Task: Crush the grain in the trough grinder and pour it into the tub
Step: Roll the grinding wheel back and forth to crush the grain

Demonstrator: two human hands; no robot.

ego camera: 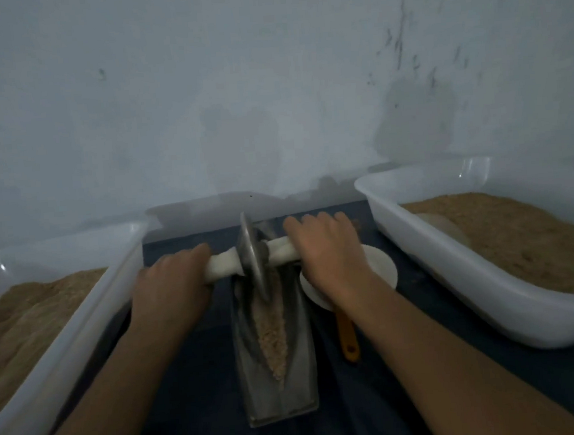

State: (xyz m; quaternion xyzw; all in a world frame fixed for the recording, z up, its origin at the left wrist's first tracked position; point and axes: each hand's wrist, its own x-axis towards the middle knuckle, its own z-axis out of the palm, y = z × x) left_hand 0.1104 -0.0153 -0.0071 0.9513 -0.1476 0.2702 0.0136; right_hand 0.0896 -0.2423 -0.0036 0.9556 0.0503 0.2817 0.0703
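Note:
A grey metal trough grinder (279, 386) lies lengthwise in front of me on a dark cloth. Pale crushed grain (273, 335) fills its groove. A metal grinding wheel (252, 257) stands upright at the trough's far end, on a white-wrapped axle handle (222, 265). My left hand (172, 278) grips the axle's left end. My right hand (325, 245) grips its right end. A white tub (64, 324) with brown grain stands at the left. Another white tub (454, 272) with grain stands at the right.
A white round dish (382, 264) with an orange handle (348, 341) lies just right of the trough, partly under my right forearm. A third white container (203, 213) stands behind the grinder against the grey wall (234, 84).

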